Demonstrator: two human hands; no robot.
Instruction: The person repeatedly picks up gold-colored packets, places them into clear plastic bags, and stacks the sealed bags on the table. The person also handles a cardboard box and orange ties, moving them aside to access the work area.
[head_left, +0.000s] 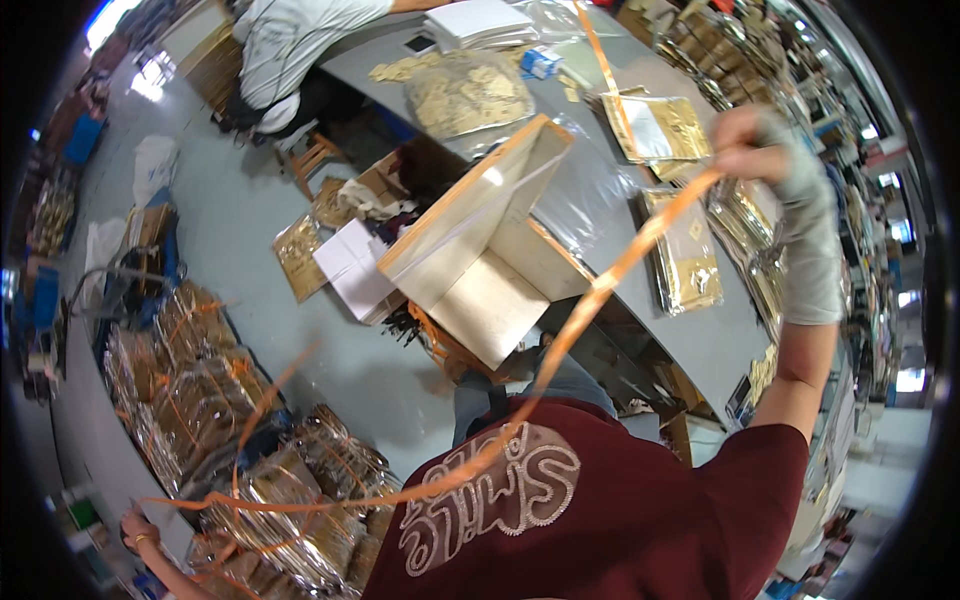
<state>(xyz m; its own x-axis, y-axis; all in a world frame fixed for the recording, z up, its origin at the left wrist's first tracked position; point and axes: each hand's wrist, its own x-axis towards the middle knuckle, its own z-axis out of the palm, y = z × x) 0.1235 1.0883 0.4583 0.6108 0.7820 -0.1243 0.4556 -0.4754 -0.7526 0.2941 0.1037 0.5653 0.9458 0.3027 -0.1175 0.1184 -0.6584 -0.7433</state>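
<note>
A long orange plastic strap (607, 274) runs diagonally in front of my maroon shirt. High at the right, my right hand (750, 146) grips its upper end; a grey sleeve cover is on that forearm. My left hand (141, 531) is far out at the lower left, closed around what looks like a small dark tool with a pointed tip. The strap's other end comes right up to that tip; whether they touch is unclear. Before me stands an open-sided wooden box (491, 281) with pale inner walls. A pale strip crosses its opening.
On the grey table (694, 349) lie plastic-wrapped packs (679, 251) and a clear bag of small beige pieces (472, 94). Strapped bundles (202, 412) are piled at the lower left. A white stack (356, 266) sits beside the box. Another person (292, 52) is at the table's far side.
</note>
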